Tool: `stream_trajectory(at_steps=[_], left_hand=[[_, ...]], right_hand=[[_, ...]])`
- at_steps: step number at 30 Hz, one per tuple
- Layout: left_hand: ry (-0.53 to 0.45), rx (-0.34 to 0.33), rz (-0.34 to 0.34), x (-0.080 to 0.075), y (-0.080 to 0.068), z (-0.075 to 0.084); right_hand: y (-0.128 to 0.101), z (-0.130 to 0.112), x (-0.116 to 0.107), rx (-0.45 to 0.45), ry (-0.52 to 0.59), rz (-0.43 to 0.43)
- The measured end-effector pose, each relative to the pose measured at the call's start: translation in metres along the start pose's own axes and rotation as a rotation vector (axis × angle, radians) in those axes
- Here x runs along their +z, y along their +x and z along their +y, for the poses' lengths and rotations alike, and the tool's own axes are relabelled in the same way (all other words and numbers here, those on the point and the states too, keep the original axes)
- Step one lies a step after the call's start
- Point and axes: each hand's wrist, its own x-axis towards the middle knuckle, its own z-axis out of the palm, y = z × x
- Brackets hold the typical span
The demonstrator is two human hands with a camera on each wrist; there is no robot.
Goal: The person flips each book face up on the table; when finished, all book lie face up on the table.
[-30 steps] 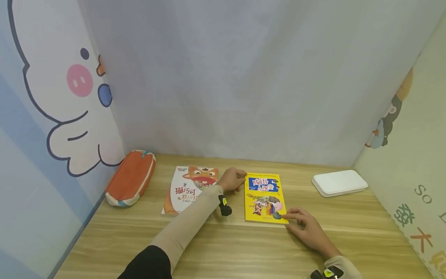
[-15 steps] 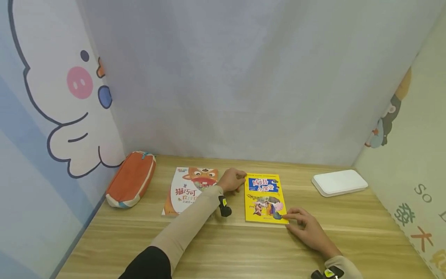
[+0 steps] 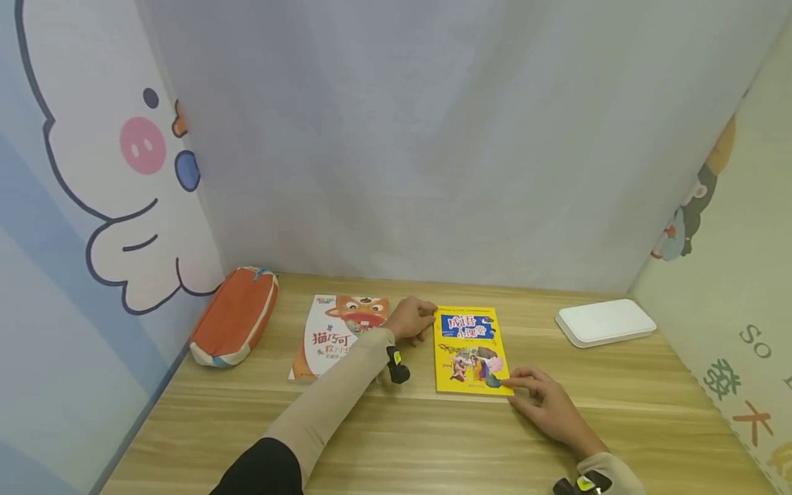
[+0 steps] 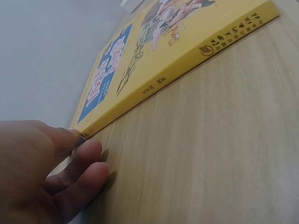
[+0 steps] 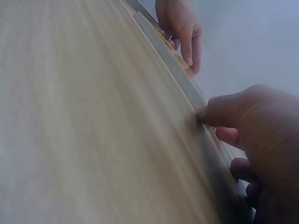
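Observation:
A yellow book [image 3: 473,350] with a blue title panel lies flat on the wooden table, its spine facing left. At its upper left corner, my left hand [image 3: 410,320] pinches the book between thumb and fingers; in the left wrist view the fingers [image 4: 88,151] curl close by the spine end. The lower right corner is pinched by my right hand [image 3: 551,410], index finger on the cover and thumb at the edge. In the right wrist view, the thumb [image 5: 224,111] presses on the book's edge.
Left of the yellow book lies a white book [image 3: 322,333] with a fox-like face, partly under my left forearm. An orange pencil case [image 3: 238,313] sits by the left wall. A white rounded slab [image 3: 606,322] rests at the right. A grey curtain [image 3: 421,151] borders the table's back.

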Motion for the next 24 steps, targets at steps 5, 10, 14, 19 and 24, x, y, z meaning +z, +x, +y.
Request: stream_trajectory(at_steps=[5, 10, 14, 19, 24], left_hand=[[0.002, -0.006, 0.004, -0.001, 0.0, -0.0009], [0.001, -0.021, 0.001, -0.0015, -0.003, 0.0007], [0.007, -0.022, 0.005, -0.0011, -0.004, 0.001], [0.007, -0.018, 0.009, -0.0001, -0.0013, -0.0003], [0.011, -0.011, 0.011, 0.0004, -0.0019, 0.0012]], right_hand=[[0.0013, 0.002, 0.001, -0.005, 0.003, -0.003], [0.0003, 0.0047, 0.0034, -0.011, -0.003, 0.003], [-0.0004, 0.0029, 0.0035, -0.008, -0.01, 0.004], [0.0001, 0.0015, 0.0028, -0.026, -0.008, 0.015], [-0.0001, 0.0063, 0.003, -0.031, -0.022, 0.024]])
